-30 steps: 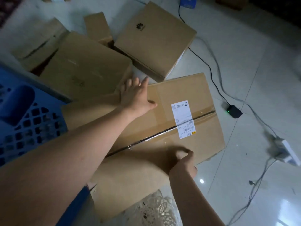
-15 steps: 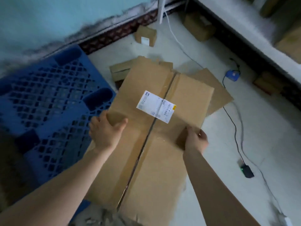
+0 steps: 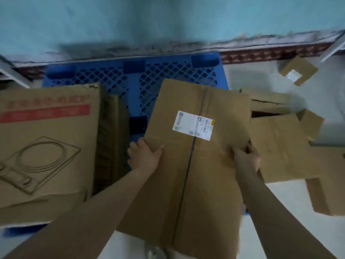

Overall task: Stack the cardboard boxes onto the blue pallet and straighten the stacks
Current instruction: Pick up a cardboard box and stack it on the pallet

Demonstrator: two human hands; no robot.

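Observation:
I hold a large flat cardboard box (image 3: 186,174) with a white shipping label and a taped centre seam. My left hand (image 3: 144,156) grips its left edge and my right hand (image 3: 246,157) grips its right edge. The box's far end reaches over the blue lattice pallet (image 3: 134,79), which lies against the wall. A big box (image 3: 46,143) with red print and a line drawing of a cooker fills the pallet's left side, with folded cardboard (image 3: 112,139) standing beside it.
Flattened cardboard pieces (image 3: 291,146) lie on the pale floor to the right of the pallet. A small box (image 3: 298,71) sits near the wall at the upper right. A turquoise wall (image 3: 168,19) with a dark patterned skirting runs behind the pallet.
I have lifted the labelled box off the floor and swung it left toward the pallet. My view turned from the floor with cables to the wall, and the printed box came into sight.

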